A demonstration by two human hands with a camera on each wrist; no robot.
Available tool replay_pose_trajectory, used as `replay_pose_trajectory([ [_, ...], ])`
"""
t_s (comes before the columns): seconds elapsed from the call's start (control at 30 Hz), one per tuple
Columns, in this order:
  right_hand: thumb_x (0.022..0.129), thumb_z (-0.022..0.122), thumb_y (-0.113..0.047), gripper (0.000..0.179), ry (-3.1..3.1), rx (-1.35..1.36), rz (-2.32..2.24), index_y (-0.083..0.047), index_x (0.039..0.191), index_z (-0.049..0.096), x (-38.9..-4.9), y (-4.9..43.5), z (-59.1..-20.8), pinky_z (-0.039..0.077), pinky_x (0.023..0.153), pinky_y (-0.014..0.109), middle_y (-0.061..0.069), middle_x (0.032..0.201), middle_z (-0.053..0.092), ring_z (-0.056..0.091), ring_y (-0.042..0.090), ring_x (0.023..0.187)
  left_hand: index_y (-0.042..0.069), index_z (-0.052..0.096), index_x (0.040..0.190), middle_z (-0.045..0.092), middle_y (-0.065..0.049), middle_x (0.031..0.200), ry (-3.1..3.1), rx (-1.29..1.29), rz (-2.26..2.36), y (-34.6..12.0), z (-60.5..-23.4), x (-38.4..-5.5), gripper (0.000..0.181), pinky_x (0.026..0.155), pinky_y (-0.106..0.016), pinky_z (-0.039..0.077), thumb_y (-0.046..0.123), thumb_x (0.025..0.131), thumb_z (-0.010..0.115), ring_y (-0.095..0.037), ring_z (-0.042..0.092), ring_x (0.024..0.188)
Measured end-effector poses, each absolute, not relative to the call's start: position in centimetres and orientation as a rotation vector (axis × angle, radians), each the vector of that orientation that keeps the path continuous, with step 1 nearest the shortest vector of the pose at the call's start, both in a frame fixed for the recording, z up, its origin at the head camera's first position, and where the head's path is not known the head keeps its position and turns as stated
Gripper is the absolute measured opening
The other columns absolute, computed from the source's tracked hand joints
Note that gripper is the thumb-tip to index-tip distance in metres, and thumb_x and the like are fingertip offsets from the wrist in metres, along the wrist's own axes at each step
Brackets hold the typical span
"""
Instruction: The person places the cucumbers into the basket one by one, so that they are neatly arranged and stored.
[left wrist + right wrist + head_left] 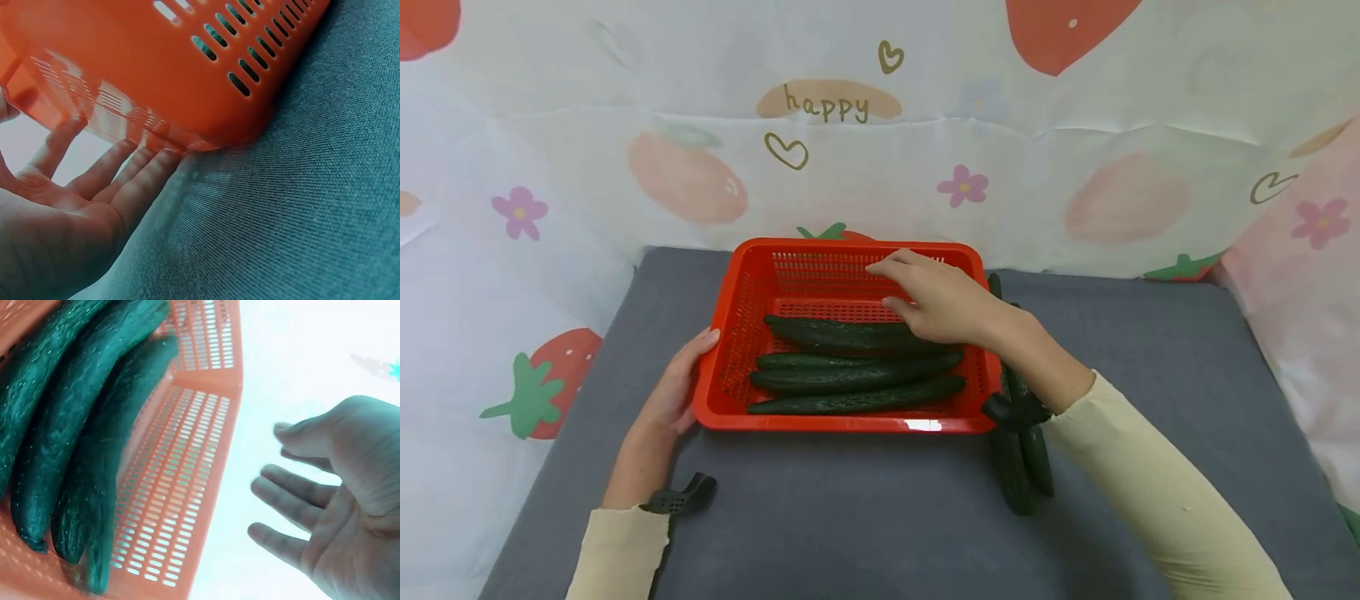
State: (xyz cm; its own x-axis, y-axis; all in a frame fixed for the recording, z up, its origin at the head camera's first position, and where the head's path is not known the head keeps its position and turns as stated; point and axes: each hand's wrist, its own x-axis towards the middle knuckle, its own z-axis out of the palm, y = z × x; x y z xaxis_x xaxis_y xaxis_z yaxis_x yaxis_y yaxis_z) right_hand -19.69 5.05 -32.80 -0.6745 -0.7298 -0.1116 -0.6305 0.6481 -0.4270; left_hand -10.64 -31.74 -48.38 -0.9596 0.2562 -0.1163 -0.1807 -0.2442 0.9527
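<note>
A red plastic basket (850, 423) with slotted walls stands on the grey cloth, holding several dark green cucumbers (850, 379) that lie side by side. My left hand (673, 387) holds the basket's left side, its thumb at the rim; in the left wrist view its fingers (147, 178) touch the outer wall. Over the basket's back right part hovers my right hand (943, 300), fingers spread and loosely bent, with nothing in them. It partly covers the rearmost cucumber (835, 335). In the right wrist view this hand (337, 494) is apart from the cucumbers (87, 419).
More cucumbers (1015, 471) lie lengthwise on the grey cloth (850, 517) along the basket's right side, partly hidden under my right forearm. A white printed curtain (850, 183) hangs right behind the basket. Each wrist wears a black strap (681, 496).
</note>
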Motion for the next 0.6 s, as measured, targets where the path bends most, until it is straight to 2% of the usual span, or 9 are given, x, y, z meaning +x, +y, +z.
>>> replay_pose_trajectory([
  [0.07, 0.106, 0.064, -0.021, 0.054, 2.628, -1.077, -0.515, -0.009, 0.156, 0.049, -19.7, 5.2, -32.8, 0.054, 0.111, 0.049, 0.014, 0.156, 0.053, 0.062, 0.03, 0.133, 0.019, 0.047, 0.146, 0.069, 0.006, 0.123, 1.721, 0.092, 2.287, -31.7, -48.4, -10.7, 0.037, 0.089, -0.024, 0.062, 0.035, 0.115, 0.034, -0.006, 0.07, 0.103],
  [0.27, 0.106, 0.063, -0.027, 0.055, 2.634, -1.037, -0.507, -0.011, 0.156, 0.05, -19.5, 6.5, -33.0, 0.052, 0.112, 0.054, 0.015, 0.158, 0.051, 0.06, 0.034, 0.136, 0.021, 0.048, 0.144, 0.07, 0.007, 0.121, 1.709, 0.086, 2.296, -31.6, -48.1, -10.8, 0.035, 0.089, -0.025, 0.063, 0.035, 0.115, 0.035, -0.005, 0.071, 0.103],
  [0.6, 0.106, 0.064, -0.024, 0.054, 2.644, -0.961, -0.587, -0.01, 0.156, 0.051, -19.3, 9.0, -33.5, 0.054, 0.108, 0.055, 0.016, 0.158, 0.049, 0.061, 0.034, 0.132, 0.019, 0.049, 0.143, 0.072, 0.006, 0.119, 1.672, 0.164, 2.322, -31.7, -48.5, -10.7, 0.034, 0.087, -0.025, 0.063, 0.031, 0.116, 0.032, -0.005, 0.073, 0.1],
])
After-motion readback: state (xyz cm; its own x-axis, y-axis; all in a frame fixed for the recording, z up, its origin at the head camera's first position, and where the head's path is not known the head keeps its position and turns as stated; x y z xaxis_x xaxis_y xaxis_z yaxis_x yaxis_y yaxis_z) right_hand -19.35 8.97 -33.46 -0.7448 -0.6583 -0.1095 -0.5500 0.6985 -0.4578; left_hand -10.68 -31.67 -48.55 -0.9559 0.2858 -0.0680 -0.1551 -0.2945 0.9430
